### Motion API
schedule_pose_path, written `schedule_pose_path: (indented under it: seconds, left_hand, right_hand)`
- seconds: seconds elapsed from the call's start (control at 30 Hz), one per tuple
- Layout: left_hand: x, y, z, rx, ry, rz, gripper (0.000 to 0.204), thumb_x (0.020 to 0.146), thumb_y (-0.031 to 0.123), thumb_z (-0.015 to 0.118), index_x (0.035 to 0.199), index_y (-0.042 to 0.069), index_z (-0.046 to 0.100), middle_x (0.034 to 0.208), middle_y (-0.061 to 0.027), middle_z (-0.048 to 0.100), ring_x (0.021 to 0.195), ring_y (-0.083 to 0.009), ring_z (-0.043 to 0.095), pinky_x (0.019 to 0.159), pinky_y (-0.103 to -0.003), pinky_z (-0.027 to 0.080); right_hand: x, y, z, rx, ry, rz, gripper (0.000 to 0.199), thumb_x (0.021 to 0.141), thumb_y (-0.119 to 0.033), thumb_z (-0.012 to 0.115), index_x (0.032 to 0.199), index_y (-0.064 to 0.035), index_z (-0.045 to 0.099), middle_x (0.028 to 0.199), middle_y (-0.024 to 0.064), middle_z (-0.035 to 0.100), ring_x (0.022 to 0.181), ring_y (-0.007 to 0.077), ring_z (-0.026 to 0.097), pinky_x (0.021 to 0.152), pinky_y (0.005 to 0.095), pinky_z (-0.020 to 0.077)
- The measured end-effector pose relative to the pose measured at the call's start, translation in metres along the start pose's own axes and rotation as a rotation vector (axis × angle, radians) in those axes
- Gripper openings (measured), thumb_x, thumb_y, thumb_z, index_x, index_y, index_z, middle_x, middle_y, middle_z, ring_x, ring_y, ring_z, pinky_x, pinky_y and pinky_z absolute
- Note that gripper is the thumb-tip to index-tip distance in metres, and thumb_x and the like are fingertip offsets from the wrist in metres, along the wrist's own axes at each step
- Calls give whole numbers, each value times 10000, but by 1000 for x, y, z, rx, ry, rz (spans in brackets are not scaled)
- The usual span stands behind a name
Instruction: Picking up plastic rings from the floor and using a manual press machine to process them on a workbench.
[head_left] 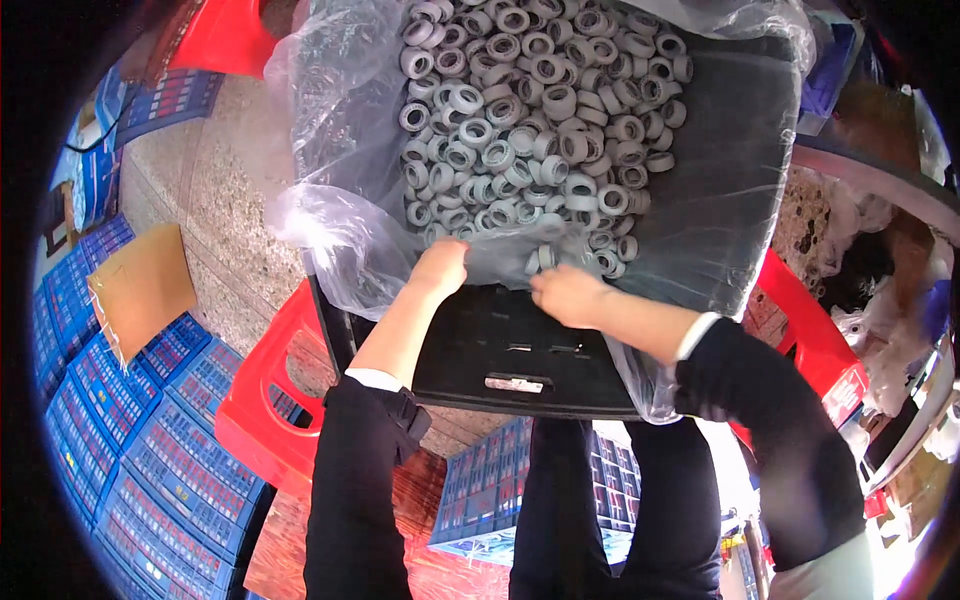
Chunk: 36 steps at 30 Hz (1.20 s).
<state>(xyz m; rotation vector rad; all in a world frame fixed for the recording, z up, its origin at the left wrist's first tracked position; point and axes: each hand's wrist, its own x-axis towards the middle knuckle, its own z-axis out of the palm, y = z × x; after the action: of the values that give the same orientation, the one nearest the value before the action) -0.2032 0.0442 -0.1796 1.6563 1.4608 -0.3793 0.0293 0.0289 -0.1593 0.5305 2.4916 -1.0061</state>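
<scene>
A large heap of small grey rings (540, 135) lies in a clear plastic bag (345, 130), which lines a black crate (455, 365). At the crate's near side, my left hand (440, 268) is closed on the bag's near edge, just below the rings. My right hand (570, 297), a short way to the right, has its fingers pinched on the same edge. Between the two hands the film is drawn across the front of the heap. A few rings show right beside my right fingertips.
Red plastic stools (275, 400) stand under the crate on either side. Blue crates (165, 440) are stacked at the left, with a brown cardboard piece (143, 288) on top. Another blue crate (485, 490) is below, near my legs. Crumpled clear plastic (880, 350) lies at the right.
</scene>
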Motion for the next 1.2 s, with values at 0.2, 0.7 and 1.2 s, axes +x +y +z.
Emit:
schedule_pose_path:
  seconds: [0.2, 0.7, 1.2]
  left_hand:
    - [13, 25, 7, 33, -186, 57, 322, 689, -37, 479, 980, 36, 596, 1021, -219, 571, 971, -333, 553, 827, -401, 440]
    - [-108, 44, -20, 5, -163, 15, 148, 649, 148, 564, 761, 71, 621, 754, -179, 617, 767, -336, 602, 682, -423, 486]
    - [-250, 58, -23, 23, -126, -111, 289, 705, 10, 519, 988, 62, 531, 872, -142, 553, 760, -355, 584, 636, -446, 475]
  right_hand:
    - [67, 53, 118, -352, 20, 176, 283, 842, -237, 458, 1094, -205, 583, 1087, 17, 522, 1092, 260, 421, 825, 516, 352]
    - [-55, 40, -83, 202, 430, 452, 687, 619, -123, 696, 1236, -106, 394, 1124, 151, 455, 1056, 376, 443, 889, 402, 395]
    - [-86, -70, -4, 464, -101, 1114, 589, 746, -157, 624, 1225, 9, 324, 1115, 222, 492, 912, 333, 592, 763, 403, 502]
